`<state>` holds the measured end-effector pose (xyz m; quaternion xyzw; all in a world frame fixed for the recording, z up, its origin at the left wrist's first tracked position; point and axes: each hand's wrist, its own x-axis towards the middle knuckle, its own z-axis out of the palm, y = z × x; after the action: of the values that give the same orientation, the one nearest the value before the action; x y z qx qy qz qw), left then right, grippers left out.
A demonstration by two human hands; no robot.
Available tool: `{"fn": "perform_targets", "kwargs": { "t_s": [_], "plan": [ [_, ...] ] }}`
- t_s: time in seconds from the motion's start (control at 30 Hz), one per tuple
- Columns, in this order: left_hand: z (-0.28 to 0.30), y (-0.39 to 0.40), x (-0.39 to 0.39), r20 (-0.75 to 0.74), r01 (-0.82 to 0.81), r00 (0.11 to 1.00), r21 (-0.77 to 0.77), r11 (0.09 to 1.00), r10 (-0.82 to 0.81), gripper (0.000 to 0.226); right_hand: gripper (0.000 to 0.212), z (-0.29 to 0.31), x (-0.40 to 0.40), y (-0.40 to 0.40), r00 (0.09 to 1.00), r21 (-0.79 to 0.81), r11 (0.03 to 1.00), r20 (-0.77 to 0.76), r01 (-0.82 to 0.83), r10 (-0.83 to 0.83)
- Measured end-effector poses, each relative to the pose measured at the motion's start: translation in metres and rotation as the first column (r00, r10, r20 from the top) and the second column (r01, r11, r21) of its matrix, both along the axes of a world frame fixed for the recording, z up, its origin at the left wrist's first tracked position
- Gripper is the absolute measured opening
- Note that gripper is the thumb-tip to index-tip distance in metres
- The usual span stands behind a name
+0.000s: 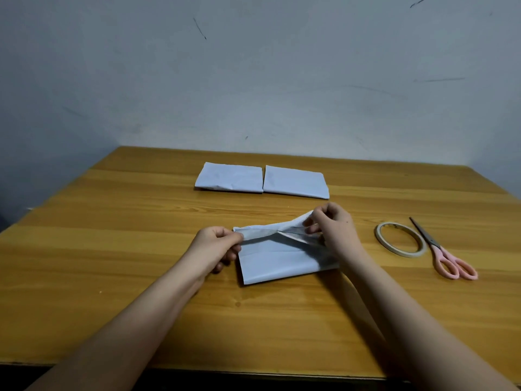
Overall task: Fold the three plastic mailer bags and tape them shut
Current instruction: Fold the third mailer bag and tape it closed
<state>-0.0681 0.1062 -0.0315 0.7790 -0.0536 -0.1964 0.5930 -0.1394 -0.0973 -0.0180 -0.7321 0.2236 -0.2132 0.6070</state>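
1. Holding the third bag (282,259) by its far edge, I have my left hand (217,245) pinching the left corner of the flap and my right hand (334,228) pinching the right end, which is lifted off the bag.
2. This bag lies on the table (112,249), just left of the tape roll (400,239); the scissors (445,252) lie just right of the roll.
3. Two folded bags, the left one (229,177) and the right one (296,182), sit side by side, beyond the roll and to its left, touching or nearly so.
4. I judge the plastic to be thin, light and slippery. It will likely spring open unless pressed, so the corners of the flap are the best hold, with a flat palm ready along the crease.
5. My right hand covers the bag's right edge, so I cannot tell how the fold ends there.
6. Whether the two far bags already carry tape is too hard to make out from here.
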Motion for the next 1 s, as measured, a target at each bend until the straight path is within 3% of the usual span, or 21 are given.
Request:
{"fn": "perform_targets", "kwargs": {
  "t_s": [0.2,0.27,0.37,0.43,0.53,0.73,1.0],
  "plan": [
    [-0.001,0.001,-0.002,0.021,-0.001,1.000,0.029,1.000,0.001,0.019,0.003,-0.006,-0.010,-0.017,0.991,0.339,0.935,0.031,0.109,-0.127],
    [-0.001,0.000,-0.003,0.041,0.000,0.999,0.048,0.999,-0.002,0.019,0.016,-0.009,-0.009,-0.023,0.989,0.466,0.879,0.049,0.101,-0.140],
    [-0.002,-0.003,-0.005,0.108,0.000,0.994,0.097,0.995,-0.011,0.020,0.036,-0.013,-0.006,-0.030,0.979,0.694,0.720,0.148,-0.002,-0.140],
    [-0.005,-0.004,-0.006,0.175,0.000,0.984,0.151,0.989,-0.026,0.019,0.038,-0.015,-0.004,-0.034,0.959,0.802,0.591,0.228,-0.089,-0.166],
    [-0.009,-0.003,-0.004,0.238,-0.014,0.970,0.232,0.973,-0.043,0.018,0.030,-0.016,-0.002,-0.037,0.926,0.856,0.514,0.238,-0.057,-0.293],
    [-0.012,-0.002,-0.002,0.270,-0.021,0.961,0.309,0.951,-0.066,0.019,0.027,-0.016,-0.002,-0.049,0.864,0.888,0.459,0.231,0.001,-0.447],
    [-0.014,-0.001,-0.004,0.295,-0.030,0.952,0.367,0.930,-0.085,0.019,0.027,-0.011,-0.005,-0.084,0.793,0.886,0.459,0.237,0.060,-0.561]
  ]
}}
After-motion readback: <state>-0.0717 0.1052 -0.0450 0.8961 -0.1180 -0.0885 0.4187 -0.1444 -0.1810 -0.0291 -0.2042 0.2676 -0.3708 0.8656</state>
